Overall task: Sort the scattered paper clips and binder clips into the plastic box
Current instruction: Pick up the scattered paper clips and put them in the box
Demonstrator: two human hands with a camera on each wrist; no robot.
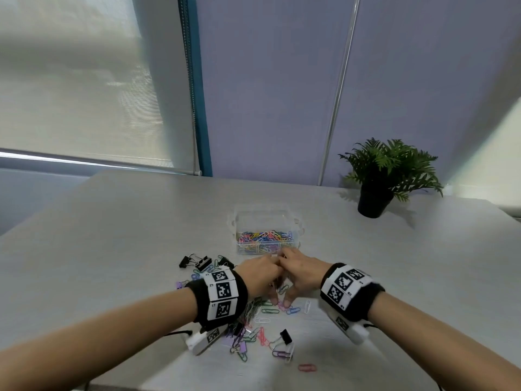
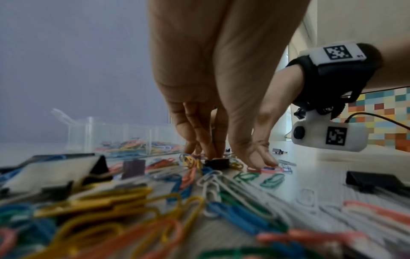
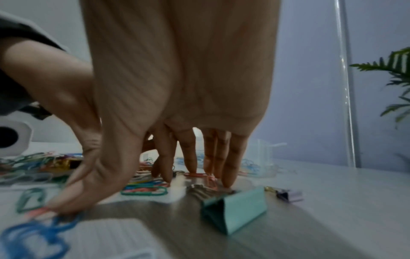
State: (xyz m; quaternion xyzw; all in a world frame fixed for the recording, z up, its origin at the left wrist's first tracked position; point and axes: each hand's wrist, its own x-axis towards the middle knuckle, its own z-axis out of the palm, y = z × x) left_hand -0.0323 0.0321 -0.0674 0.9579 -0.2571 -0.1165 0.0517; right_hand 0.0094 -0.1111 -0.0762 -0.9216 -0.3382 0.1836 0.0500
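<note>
Low in the centre of the head view: left hand (image 1: 260, 275) and right hand (image 1: 300, 273) side by side, knuckles touching, backs up, fingers pointing down into the paper clips (image 1: 255, 309) spread on the table (image 1: 127, 221). From the left wrist view, left fingers (image 2: 199, 133) bunched straight down, tips on the clip pile beside a small black binder clip (image 2: 216, 163); no clear hold seen, so grip cannot be told. From the right wrist view, right fingers (image 3: 221, 157) straight and spread, tips on the table among clips, thumb pressing a pink paper clip (image 3: 40, 213) at lower left; hand relaxed, gripping nothing. Just above the hands in the head view, the plastic box (image 1: 266, 235), uncovered, coloured clips inside. Black binder clips (image 1: 196, 261) left of the hands, one more (image 1: 286, 335) lower centre. Wide bare tabletop left and right; potted plant (image 1: 387, 176) upper right, well apart.
</note>
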